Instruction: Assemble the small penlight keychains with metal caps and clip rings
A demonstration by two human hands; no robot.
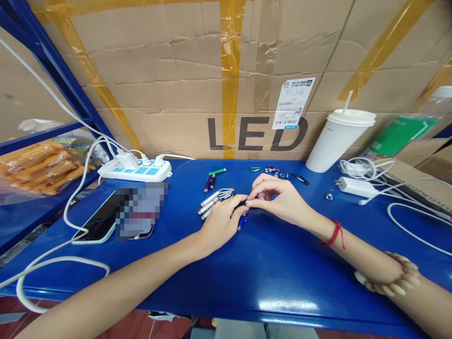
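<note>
My left hand (pixel 219 225) is closed around a small black tube-like piece (pixel 241 204), most of it hidden by the fingers. At its right end, the fingertips of my right hand (pixel 280 200) are pinched together; what they grip is too small to make out. Under the left hand's fingers a slim blue metal tube (pixel 242 222) shows. Several silver penlight-like tubes (pixel 209 205) with clips lie just left of the left hand. Beyond them rest a green tube (pixel 217 172), a purple tube (pixel 206 184) and a black tube (pixel 212 181).
Behind the right hand lie a green carabiner (pixel 255 169), small metal parts (pixel 271 170) and black cords (pixel 298 178). A white cup (pixel 330 141) and charger (pixel 356 187) stand right. Left are a power strip (pixel 137 172) and phones (pixel 100 219). A cardboard box (pixel 169 94) backs the blue table (pixel 282 273).
</note>
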